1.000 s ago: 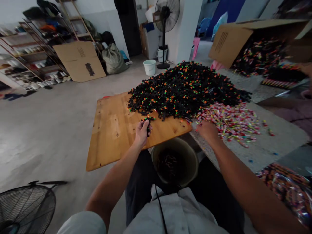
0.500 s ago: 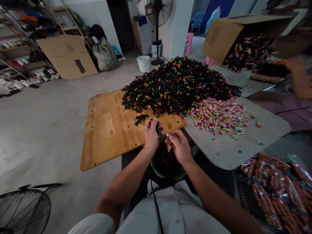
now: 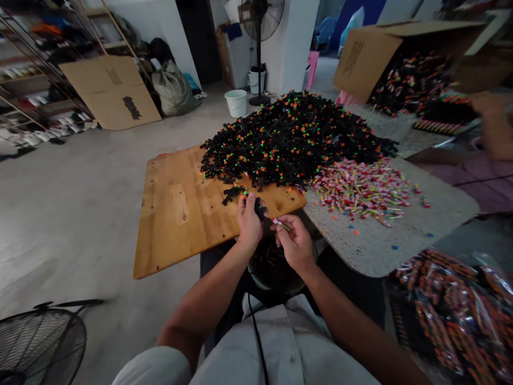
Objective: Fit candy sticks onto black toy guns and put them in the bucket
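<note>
My left hand (image 3: 250, 220) is closed around a black toy gun (image 3: 260, 207) with a bright tip, held just past the front edge of the wooden board (image 3: 172, 214). Between the fingertips of my right hand (image 3: 297, 243) is a small tube (image 3: 281, 223), white and red at one end and yellowish green at the other. Its red end points at the toy gun, with a small gap between them. Beyond my hands rises a large pile of black toy guns (image 3: 288, 141) with orange and green tips. Right of it lies a heap of small pink and yellow tubes (image 3: 364, 190).
A bucket (image 3: 276, 267) with dark pieces stands below my hands. Bagged orange-and-black goods (image 3: 457, 310) lie at the lower right. Another person's hand (image 3: 487, 104) is at the far right near a tipped cardboard box (image 3: 360, 64). A floor fan (image 3: 40, 342) stands lower left.
My right hand has drawn the tube slightly away from the toy gun, and more of the tube shows. In my left hand the toy gun has turned a little.
</note>
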`<state>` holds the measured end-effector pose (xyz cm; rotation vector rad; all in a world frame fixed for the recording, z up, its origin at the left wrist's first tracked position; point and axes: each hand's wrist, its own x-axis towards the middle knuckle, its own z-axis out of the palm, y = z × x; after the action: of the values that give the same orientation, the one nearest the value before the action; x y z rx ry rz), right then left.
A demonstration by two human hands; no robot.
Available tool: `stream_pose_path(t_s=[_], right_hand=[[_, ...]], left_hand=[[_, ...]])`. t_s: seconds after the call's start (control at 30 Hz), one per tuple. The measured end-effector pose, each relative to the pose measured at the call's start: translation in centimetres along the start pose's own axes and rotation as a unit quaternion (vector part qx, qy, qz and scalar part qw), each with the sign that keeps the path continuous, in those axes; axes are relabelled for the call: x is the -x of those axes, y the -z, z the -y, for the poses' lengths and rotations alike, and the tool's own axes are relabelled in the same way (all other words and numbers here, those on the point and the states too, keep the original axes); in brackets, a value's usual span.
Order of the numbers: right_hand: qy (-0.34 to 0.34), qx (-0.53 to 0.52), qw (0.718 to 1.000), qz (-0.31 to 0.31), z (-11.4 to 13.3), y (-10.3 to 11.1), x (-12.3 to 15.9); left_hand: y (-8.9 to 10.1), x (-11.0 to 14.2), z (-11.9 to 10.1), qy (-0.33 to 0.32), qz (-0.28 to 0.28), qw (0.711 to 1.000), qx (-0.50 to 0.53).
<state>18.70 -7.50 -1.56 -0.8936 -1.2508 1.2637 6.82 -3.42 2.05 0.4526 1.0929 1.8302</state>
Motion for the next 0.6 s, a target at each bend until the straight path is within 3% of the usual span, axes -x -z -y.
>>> stream_pose_path(t_s=[0.27, 0.6], right_hand=[[0.053, 0.084, 0.995, -0.005, -0.9, 0.6, 0.1], [0.040, 0.090, 0.995, -0.019, -0.4, 0.7, 0.2]], left_hand=[[0.2, -0.2, 0.6, 0.005, 0.010, 1.000, -0.009], [0.6, 0.0, 1.6, -0.004, 0.021, 1.000, -0.021]])
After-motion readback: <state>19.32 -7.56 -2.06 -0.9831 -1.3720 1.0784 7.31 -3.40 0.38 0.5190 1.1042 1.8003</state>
